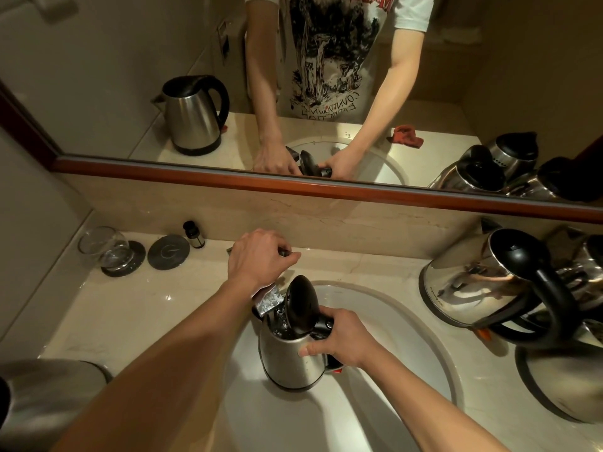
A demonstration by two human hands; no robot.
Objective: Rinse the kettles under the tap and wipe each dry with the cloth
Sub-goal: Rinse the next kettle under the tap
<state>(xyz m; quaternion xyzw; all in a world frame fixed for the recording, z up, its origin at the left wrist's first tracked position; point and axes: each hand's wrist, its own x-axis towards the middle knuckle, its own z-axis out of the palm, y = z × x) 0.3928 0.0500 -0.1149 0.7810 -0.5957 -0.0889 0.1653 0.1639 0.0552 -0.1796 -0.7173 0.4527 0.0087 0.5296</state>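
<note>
Water runs from the tap into the open kettle gripped by the right hand, the left hand apparently grasping the tap handle; wiping remains.

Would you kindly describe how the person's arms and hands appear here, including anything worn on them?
Both forearms are bare, with no sleeves reaching them, and the left hand and right hand wear no gloves; no watch, ring or bracelet shows. In the mirror, the short sleeves of a white T-shirt with a dark printed graphic end above the elbows.
</note>
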